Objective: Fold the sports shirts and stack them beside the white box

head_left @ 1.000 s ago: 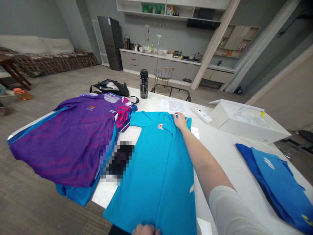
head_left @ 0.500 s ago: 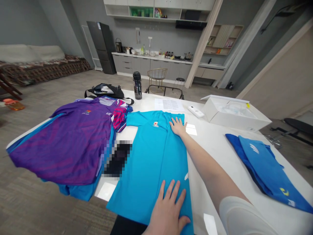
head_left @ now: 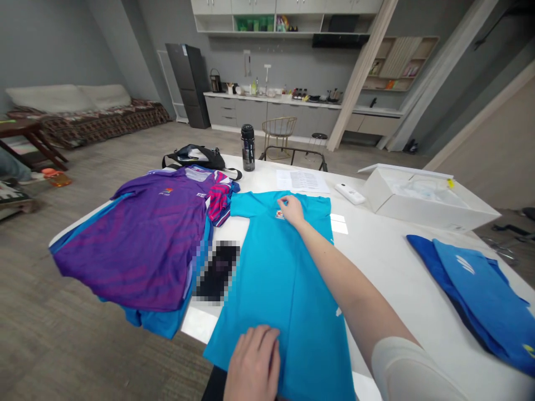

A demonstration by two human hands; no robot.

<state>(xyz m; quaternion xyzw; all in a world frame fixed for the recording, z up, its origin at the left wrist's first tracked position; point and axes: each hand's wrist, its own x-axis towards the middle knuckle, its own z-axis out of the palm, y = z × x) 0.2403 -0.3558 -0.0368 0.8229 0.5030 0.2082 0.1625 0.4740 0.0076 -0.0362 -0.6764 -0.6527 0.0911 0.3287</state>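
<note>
A bright blue T-shirt with a small chest logo lies on the white table, its right part folded lengthwise over itself. My right hand is at the upper part by the logo, thumb and fingers pinched together on the cloth. Lower down near the hem, my left hand rests on the shirt with its fingers bent and pressed together; its fingertips partly hide what they grip. Left of the shirt lies a dark pixelated flat object, beside a purple jersey spread over other blue clothes.
A black bottle and a black bag stand at the far edge. Printed papers, a white device and an open white box are further right. Folded blue clothing lies at the right.
My right hand has moved left from the shirt's right shoulder to the logo and closed. My left hand has shifted left, its spread fingers now drawn together. The view has turned slightly left.
</note>
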